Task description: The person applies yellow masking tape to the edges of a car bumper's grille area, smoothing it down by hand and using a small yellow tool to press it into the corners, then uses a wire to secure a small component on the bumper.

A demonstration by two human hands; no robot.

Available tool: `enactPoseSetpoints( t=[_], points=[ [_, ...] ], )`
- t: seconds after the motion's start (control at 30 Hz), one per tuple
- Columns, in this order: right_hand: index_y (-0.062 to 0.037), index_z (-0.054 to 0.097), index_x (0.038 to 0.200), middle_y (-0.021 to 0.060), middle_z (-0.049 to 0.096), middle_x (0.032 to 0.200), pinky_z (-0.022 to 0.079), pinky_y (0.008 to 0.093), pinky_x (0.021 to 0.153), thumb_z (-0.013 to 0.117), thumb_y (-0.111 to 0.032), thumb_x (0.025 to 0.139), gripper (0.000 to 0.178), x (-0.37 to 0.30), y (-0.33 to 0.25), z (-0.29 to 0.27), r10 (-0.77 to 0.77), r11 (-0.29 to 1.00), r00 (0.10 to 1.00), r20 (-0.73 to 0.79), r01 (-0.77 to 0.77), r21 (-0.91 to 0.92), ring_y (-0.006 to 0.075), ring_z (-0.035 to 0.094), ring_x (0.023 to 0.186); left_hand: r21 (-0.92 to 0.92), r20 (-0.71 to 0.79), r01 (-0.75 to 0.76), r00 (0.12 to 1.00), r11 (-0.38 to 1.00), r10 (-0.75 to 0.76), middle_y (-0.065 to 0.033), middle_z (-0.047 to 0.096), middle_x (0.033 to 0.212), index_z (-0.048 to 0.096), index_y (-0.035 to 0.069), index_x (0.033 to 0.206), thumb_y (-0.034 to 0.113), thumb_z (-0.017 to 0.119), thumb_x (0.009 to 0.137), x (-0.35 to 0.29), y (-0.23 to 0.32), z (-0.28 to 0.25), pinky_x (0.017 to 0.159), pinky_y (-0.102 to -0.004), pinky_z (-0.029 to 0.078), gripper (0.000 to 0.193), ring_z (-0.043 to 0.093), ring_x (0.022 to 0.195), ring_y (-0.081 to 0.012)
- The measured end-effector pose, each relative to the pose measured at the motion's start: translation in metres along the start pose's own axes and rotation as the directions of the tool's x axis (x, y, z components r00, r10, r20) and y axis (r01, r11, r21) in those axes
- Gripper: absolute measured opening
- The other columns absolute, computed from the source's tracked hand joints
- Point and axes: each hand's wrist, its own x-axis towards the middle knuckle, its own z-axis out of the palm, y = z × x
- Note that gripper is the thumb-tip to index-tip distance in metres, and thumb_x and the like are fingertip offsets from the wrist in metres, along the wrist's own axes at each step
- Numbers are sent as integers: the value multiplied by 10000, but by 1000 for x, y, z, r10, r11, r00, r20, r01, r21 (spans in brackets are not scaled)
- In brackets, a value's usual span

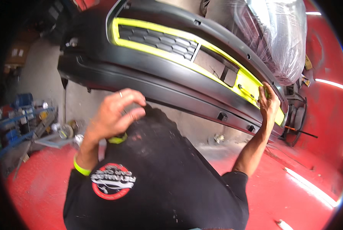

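A large black car bumper [140, 69] stretches across the upper middle, raised above the floor. Bright yellow masking tape [160, 51] borders its long grille opening and covers a wider patch at the right end. Black honeycomb mesh [160, 40] fills the opening's left part, while the right part is see-through. My right hand [269, 101] is at the right end of the taped border, thumb and fingers closed on the yellow tape. Raised in front of my chest, my left hand [119, 113] is open, its fingers loosely bent and the thumb apart, holding nothing, short of the bumper's lower edge.
Clear plastic sheeting [282, 38] wraps a bulky shape behind the bumper. To the left stands a blue metal rack [22, 122] with cans and bottles. A wheel [296, 119] lies near the bumper's right end. The floor [294, 161] is red, with grey patches.
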Motion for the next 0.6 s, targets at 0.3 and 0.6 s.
enactPoseSetpoints(
  t=[0.3,0.6],
  points=[
    [-38,582,1354,88,721,1140,492,207,600,609,-182,1017,367,-17,-74,-7,314,765,937,-153,-154,626,65,588,624,-212,-133,-27,991,977,-1,-126,699,931,579,10,787,155,735,897,42,-19,-27,700,-320,507,239,654,778,-227],
    [-88,395,1503,62,671,845,354,183,499,720,-51,870,712,0,-161,-5,382,686,913,-141,-179,705,50,451,542,-315,-124,-102,990,943,66,-148,635,1119,577,-1,1089,-19,504,990,87,-50,-46,843,-328,529,125,669,925,-205]
  ],
)
